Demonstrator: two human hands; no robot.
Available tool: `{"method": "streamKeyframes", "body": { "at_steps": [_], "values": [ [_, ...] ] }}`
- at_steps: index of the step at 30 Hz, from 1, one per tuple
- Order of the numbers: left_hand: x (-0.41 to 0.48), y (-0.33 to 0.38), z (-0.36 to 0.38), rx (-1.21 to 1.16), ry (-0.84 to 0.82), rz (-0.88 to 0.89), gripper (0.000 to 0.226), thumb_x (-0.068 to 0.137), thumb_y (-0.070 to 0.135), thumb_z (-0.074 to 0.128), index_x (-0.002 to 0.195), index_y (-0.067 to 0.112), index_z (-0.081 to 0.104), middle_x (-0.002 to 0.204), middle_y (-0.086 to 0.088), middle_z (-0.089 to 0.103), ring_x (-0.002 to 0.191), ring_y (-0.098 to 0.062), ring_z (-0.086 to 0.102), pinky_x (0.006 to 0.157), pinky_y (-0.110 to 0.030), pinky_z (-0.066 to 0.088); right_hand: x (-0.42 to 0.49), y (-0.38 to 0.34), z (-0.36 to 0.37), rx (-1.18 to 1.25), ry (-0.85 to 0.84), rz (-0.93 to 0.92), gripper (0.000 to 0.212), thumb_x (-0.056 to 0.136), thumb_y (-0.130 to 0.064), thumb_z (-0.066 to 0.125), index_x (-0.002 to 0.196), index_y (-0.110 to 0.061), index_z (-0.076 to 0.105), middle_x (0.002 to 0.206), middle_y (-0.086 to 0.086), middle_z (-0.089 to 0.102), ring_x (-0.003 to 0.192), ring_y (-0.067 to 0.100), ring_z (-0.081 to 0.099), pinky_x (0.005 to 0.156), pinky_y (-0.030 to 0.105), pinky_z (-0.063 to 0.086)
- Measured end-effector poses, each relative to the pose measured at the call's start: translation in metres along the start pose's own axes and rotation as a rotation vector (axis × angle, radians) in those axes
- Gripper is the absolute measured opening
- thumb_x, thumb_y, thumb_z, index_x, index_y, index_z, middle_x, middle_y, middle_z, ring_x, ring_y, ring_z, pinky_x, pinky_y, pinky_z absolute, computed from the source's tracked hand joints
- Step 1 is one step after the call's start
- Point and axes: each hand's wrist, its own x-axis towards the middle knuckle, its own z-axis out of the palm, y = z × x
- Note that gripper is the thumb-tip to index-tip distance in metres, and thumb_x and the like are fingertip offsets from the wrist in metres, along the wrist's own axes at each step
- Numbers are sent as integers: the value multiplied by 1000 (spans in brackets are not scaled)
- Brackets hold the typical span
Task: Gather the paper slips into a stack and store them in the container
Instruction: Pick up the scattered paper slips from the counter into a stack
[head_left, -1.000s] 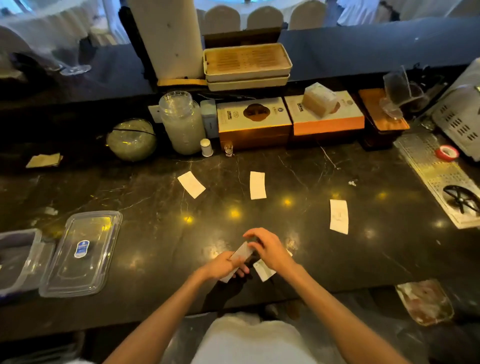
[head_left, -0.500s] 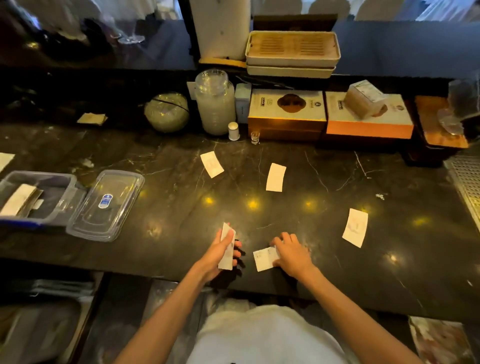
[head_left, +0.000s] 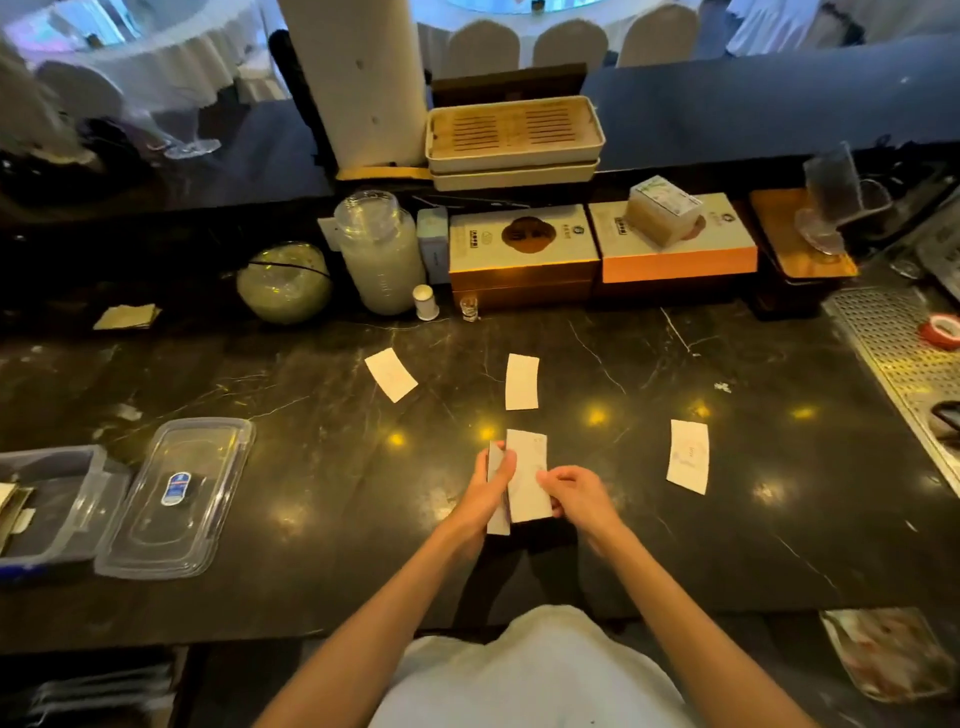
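My left hand (head_left: 485, 493) grips a thin stack of white paper slips (head_left: 494, 457) held upright above the dark marble counter. My right hand (head_left: 576, 491) holds another white slip (head_left: 527, 467) against that stack. Three loose slips lie flat on the counter: one at centre left (head_left: 390, 375), one in the middle (head_left: 521, 382), one to the right (head_left: 688, 456). The open clear plastic container (head_left: 62, 512) sits at the far left with some paper inside, and its lid (head_left: 176, 496) lies beside it.
Along the back stand a glass jar (head_left: 379, 252), a round glass bowl (head_left: 283, 283), two boxed packages (head_left: 522, 257), stacked trays (head_left: 514, 135) and a white pillar (head_left: 358, 78). A perforated metal drain tray (head_left: 893, 353) with a red tape roll (head_left: 940, 330) sits right.
My right hand picked the slip up off the counter near the front edge and brought it against the stack in my left hand. The view has shifted back to the right.
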Motion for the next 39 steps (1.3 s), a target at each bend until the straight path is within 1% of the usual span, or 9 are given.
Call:
{"method": "streamKeyframes", "body": {
  "at_steps": [4, 10, 13, 17, 20, 25, 29, 32, 39],
  "values": [
    [20, -1, 21, -39, -10, 31, 42, 97, 40, 53, 136, 35, 37, 120, -6, 61, 103, -23, 68, 70, -32, 60, -1, -3, 1, 78, -2, -25, 22, 94, -26, 64, 101, -6, 68, 90, 7, 73, 74, 11, 68, 58, 16, 53],
    [42, -1, 50, -134, -54, -17, 25, 103, 23, 44, 122, 40, 44, 115, -11, 60, 97, -27, 68, 71, -40, 62, 14, 5, -35, 86, 54, -29, 14, 91, -21, 67, 93, -8, 66, 93, 14, 73, 84, 26, 72, 77, 41, 62],
    [55, 7, 54, -215, -40, -46, 36, 103, 17, 42, 136, 28, 36, 103, -17, 63, 75, -26, 70, 59, -36, 62, 36, -1, -83, -5, 320, 15, 19, 92, -28, 64, 96, -9, 69, 92, 14, 73, 86, 27, 70, 86, 46, 58],
    [69, 16, 52, -236, -12, -41, 41, 102, 13, 40, 140, 29, 34, 100, -17, 59, 67, -23, 62, 53, -32, 54, 63, 8, -149, -210, 655, 227, 37, 93, -31, 63, 113, 0, 67, 119, 21, 66, 113, 40, 62, 91, 43, 50],
    [76, 20, 50, -247, 44, -50, 44, 101, 10, 41, 140, 28, 32, 99, -17, 59, 66, -23, 62, 53, -32, 56, 71, 21, -165, -326, 654, 357, 54, 91, -31, 66, 128, 5, 52, 132, 25, 53, 119, 45, 56, 93, 48, 49],
    [74, 25, 46, -289, 90, -39, 51, 98, 8, 49, 141, 31, 32, 96, -14, 59, 65, -20, 61, 54, -32, 55, 79, 24, -164, -339, 647, 388, 53, 90, -26, 69, 129, 4, 50, 134, 25, 51, 120, 46, 55, 94, 51, 48],
    [64, 27, 36, -354, 90, -59, 47, 100, 15, 49, 141, 30, 32, 90, -12, 57, 63, -20, 59, 52, -31, 55, 83, 18, -154, -369, 583, 386, 49, 89, -24, 69, 130, -1, 55, 135, 22, 55, 125, 40, 52, 96, 45, 48],
    [48, 28, 23, -429, 80, -115, 41, 102, 28, 48, 140, 27, 33, 89, -12, 55, 66, -21, 58, 55, -32, 56, 88, 7, -129, -296, 439, 254, 28, 87, -20, 72, 113, -9, 69, 119, 14, 68, 115, 33, 61, 90, 36, 49],
    [17, 21, -31, -269, 36, -292, 71, 94, 66, 33, 138, 12, 43, 96, -14, 55, 70, -19, 57, 62, -31, 53, 77, -53, -23, -326, -314, -291, 13, 78, -4, 78, 89, -5, 71, 90, 9, 72, 90, 19, 69, 85, 35, 54]
  ]
}}
